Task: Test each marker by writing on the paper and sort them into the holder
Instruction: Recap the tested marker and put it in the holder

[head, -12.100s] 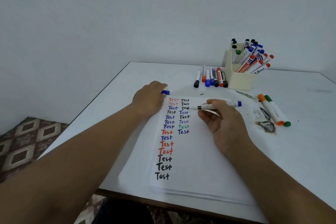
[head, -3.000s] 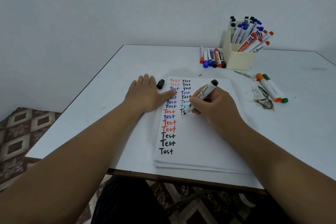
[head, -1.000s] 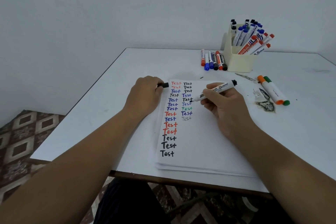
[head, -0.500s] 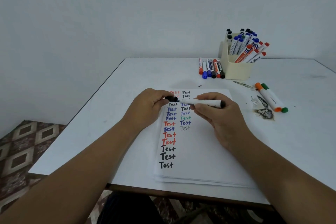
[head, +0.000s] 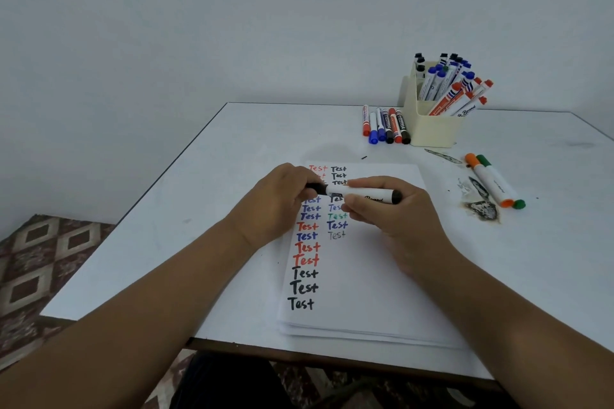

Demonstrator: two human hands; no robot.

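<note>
While hands [head: 279, 206] cap, markers [head: 385, 124] flank holder [head: 432, 129]

Left hand [head: 279, 206] pinches black cap [head: 315, 189] onto the tip end of white black-ended marker [head: 362, 194], held level by right hand [head: 392, 212] over the stack of white paper [head: 362, 276] with two columns of coloured "Test" words, near worktop [head: 212, 209] front edge. Cream plastic holder [head: 432, 129] full of markers at back edge; five loose markers [head: 385, 124] lying just left of it. Orange and green capped markers [head: 495, 181] toward right edge.

White table [head: 232, 196] under paper [head: 365, 276], holder [head: 432, 129], loose markers [head: 385, 124]
</note>
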